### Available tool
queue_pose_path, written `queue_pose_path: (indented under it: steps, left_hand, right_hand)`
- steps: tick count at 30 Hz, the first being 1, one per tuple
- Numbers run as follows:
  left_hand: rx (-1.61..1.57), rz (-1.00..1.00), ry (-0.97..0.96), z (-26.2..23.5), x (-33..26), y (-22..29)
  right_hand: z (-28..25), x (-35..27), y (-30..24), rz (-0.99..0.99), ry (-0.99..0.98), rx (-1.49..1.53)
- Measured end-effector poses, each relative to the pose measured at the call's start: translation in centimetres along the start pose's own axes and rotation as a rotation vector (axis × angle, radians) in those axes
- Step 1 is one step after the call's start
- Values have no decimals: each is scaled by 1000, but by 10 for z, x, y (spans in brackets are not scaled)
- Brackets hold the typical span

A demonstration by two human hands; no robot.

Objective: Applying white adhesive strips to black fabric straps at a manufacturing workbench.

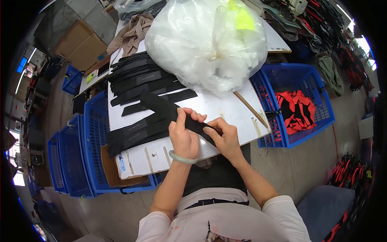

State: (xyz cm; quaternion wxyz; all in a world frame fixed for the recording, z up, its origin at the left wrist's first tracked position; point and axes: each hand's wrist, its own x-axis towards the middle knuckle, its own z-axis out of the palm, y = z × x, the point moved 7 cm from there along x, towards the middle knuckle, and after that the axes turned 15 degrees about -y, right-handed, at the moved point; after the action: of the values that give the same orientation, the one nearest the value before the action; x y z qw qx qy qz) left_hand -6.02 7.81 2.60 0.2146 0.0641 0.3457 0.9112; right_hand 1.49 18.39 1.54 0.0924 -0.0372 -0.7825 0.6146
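A long black fabric strip (155, 103) runs diagonally over the near part of the white table (213, 111). My left hand (184, 135), a pale bangle on its wrist, closes on the middle of the strip with thumb and fingers. Further along, my right hand (226, 139) pinches the strip's near right end between thumb and fingers. Left of my hands lies a pile of black fabric pieces (131, 135) with faint dark labels. Behind that, more black strips (133, 74) are laid in overlapping rows.
A big clear plastic bag (201, 44) of white material covers the table's far side. A wooden stick (250, 108) lies at right. Blue crates (90, 141) and a cardboard box (108, 163) stand left; another blue crate (296, 70) at right contains red-and-black pieces (296, 113). Checked cloth (131, 34) sits far left.
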Motion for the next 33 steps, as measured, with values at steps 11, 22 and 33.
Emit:
queue_pose_path:
  steps: [11,22,33]
  left_hand:
    - [-278,-69,-98,-12,13,1]
    - [33,-102,-52,-23,10,-20]
    - [26,-216,90,-76,-20,-5]
  right_hand:
    - [-1,-4,-33,-200,50,-319]
    - [8,-5,-7,0,53,68]
    - [-59,143,28,-40,501,-545]
